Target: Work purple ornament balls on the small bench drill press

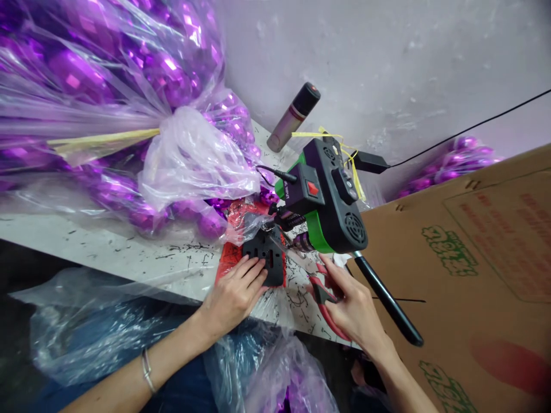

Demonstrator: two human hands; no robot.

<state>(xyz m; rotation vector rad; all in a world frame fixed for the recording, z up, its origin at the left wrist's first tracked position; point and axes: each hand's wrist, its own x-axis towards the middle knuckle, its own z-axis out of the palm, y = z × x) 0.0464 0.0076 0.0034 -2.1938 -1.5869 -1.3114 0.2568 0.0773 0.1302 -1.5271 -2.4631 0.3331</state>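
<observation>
My left hand (236, 295) lies flat with its fingers on the black slotted base plate (275, 267) of a small bench drill, which rests on a red sheet (227, 263). My right hand (353, 304) is wrapped round the red and black handles of a pair of pliers (325, 298). The metal jaws of the pliers point up and left, close to the drill's chuck (302, 242). Above the plate stands the black and green drill head (333, 195) with a red switch. What lies at the tips of the jaws is too small to tell.
Clear bags of shiny purple balls (172, 74) fill the left. A dark-capped bottle (295, 117) stands behind the drill. A black lever (387, 298) sticks out beside a large cardboard box (469, 264). Black shavings litter the white table (172, 261).
</observation>
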